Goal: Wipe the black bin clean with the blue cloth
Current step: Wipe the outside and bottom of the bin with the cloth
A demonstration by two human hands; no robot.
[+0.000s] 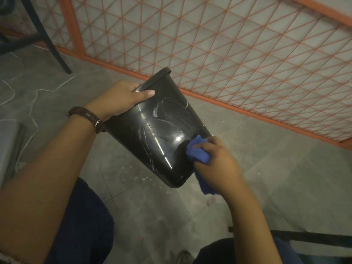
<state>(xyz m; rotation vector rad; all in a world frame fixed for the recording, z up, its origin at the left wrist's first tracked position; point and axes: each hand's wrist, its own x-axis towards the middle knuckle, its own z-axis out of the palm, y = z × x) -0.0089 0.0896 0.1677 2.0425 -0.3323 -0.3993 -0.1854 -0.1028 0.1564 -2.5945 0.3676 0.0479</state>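
Right hand (215, 161) pressing blue cloth (198, 152) on black bin (152, 130), left hand (122, 98) gripping rim

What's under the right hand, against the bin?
The blue cloth, bunched in the right hand, presses on the black bin near its base. The hand covers most of the cloth.

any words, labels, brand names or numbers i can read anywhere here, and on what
None can be read.
The black bin shows only wet smears and glare, no label.
The blue cloth is plain.
The watch on the left wrist shows just its strap and buckle.
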